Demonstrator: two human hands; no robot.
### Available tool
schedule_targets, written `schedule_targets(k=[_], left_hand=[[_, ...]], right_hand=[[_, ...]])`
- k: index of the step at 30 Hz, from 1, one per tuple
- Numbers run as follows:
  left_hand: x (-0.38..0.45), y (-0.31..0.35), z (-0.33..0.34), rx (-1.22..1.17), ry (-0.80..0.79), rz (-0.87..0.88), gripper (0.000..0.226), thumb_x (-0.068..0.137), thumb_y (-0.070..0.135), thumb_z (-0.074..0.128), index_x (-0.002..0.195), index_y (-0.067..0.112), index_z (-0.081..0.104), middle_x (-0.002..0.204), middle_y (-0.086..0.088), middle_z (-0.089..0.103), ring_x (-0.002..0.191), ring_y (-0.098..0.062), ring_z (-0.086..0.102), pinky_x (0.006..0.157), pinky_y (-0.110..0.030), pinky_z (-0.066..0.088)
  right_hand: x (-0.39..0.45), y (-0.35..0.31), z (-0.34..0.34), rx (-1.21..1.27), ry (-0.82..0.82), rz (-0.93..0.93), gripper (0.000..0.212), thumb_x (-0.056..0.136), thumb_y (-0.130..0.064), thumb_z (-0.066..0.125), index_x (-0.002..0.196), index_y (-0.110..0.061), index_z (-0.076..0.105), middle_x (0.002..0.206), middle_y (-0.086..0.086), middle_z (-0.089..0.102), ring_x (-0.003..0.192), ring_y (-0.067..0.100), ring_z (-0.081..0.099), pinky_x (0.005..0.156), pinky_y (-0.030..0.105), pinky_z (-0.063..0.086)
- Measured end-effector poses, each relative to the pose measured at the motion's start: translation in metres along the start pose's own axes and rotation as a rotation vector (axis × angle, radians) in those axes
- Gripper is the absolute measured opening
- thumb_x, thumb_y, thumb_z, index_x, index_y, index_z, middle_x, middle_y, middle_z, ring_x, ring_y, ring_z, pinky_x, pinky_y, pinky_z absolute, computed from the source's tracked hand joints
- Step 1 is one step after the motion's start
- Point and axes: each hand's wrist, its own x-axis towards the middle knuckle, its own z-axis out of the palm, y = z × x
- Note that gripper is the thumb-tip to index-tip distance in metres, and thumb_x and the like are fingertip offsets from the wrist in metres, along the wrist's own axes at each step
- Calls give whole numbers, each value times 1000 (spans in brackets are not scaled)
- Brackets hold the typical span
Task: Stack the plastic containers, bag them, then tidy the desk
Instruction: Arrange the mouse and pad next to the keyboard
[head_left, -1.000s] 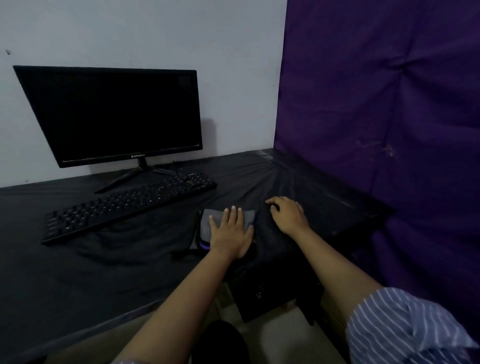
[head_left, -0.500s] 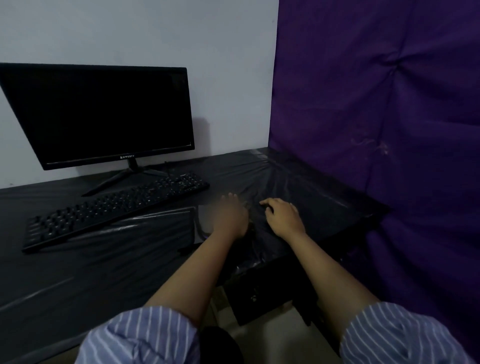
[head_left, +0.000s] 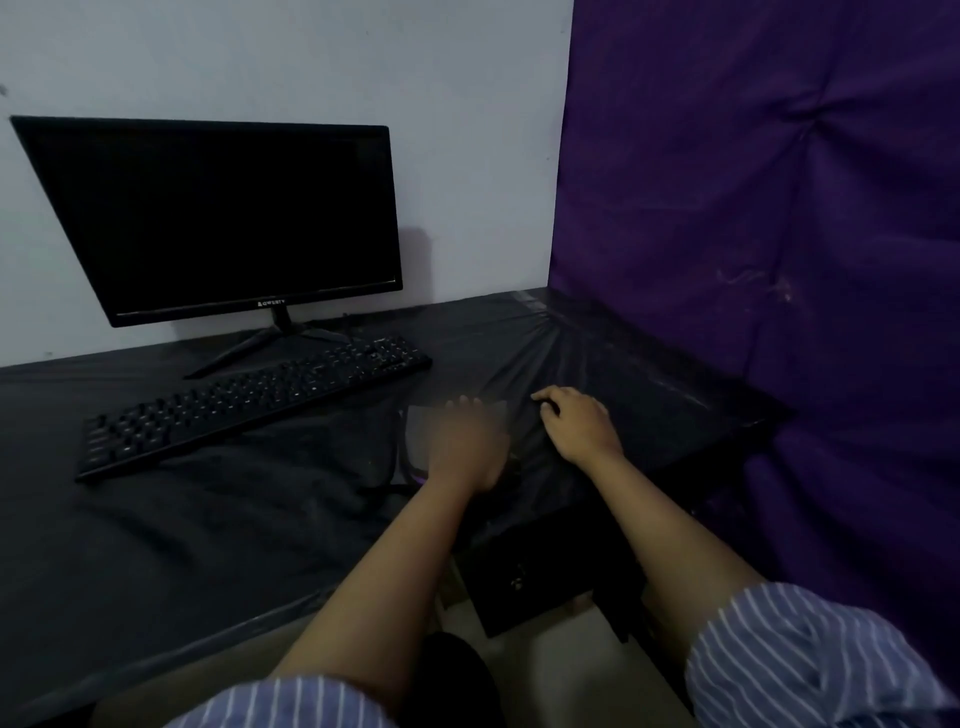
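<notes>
My left hand (head_left: 462, 447) lies flat on a grey, purple-edged pouch or folded cloth (head_left: 418, 436) near the desk's front edge; the hand is blurred by motion, its fingers stretched forward. My right hand (head_left: 576, 423) rests palm down on the black desk cover (head_left: 208, 519) just right of it, fingers arched and index finger forward. Whether anything dark sits under that palm is unclear. No plastic containers or bag are in view.
A black monitor (head_left: 223, 218) stands at the back left against the white wall, with a black keyboard (head_left: 249, 405) angled in front of it. A purple padded panel (head_left: 753, 208) bounds the desk on the right. A dark drawer unit (head_left: 530, 582) sits below the front edge.
The left hand has slid slightly forward over the grey item and become blurred. The right hand has stayed in place. The camera view shifted a little.
</notes>
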Motion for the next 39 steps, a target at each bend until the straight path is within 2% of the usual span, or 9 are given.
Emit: schedule_targets(k=[6,9,12,15,19,22,31,36,39], left_hand=[[-15,-9,-1,30,-57,121,59,104,38,17,154,17,-5,161,-10,-9,148,-30,-10,117,-53,-4],[-11,-17,-16,-55,-64,138,51,105,29,17,154,18,5,161,-12,6,148,-32,6,118,-52,9],[-6,-20,-12,-254,95,89,59,100,49,33,149,17,29,155,-9,31,143,-27,28,118,-44,17],[-6,-16,5,-174,217,148,63,96,56,36,146,18,38,150,-6,40,139,-26,32,118,-43,15],[2,-20,7,-286,431,122,41,95,36,52,129,12,58,122,-13,56,115,-30,48,101,-35,35],[3,-23,3,-528,585,158,17,84,14,67,100,9,75,96,-2,71,89,-17,61,82,-17,45],[14,-43,-29,-939,837,2,22,88,-2,58,105,3,72,100,-10,58,88,-8,49,76,5,33],[36,-51,-50,-938,869,16,21,89,3,59,105,7,72,101,-9,57,85,-5,51,80,4,32],[59,-49,-49,-729,715,-1,28,88,16,61,116,22,66,120,-9,56,115,-23,53,103,-24,36]], right_hand=[[0,-2,-1,-4,-22,12,32,98,-26,41,123,-25,60,132,2,58,119,21,55,110,39,32],[-1,-2,0,1,-30,22,32,97,-26,41,123,-26,60,133,2,58,120,21,54,111,39,31],[-1,-2,-1,7,-24,26,32,97,-26,41,123,-25,60,132,2,58,120,22,54,111,39,31],[-1,-2,0,7,-19,22,32,97,-25,42,124,-24,60,132,2,59,120,22,54,111,40,31],[-2,-2,0,13,-21,18,32,97,-25,42,124,-23,60,131,2,59,119,22,55,111,40,31],[-3,-3,-2,11,-34,22,33,97,-25,42,125,-22,59,133,3,58,119,22,54,112,41,30],[16,-16,-18,-80,-153,120,37,99,-40,34,116,-22,61,125,2,60,114,25,55,101,46,34],[34,-20,-19,-69,-146,137,37,99,-42,34,110,-22,63,119,3,63,110,26,56,101,48,33],[43,-18,-11,-76,-127,121,34,98,-41,36,109,-23,64,117,3,62,110,26,56,99,48,35]])
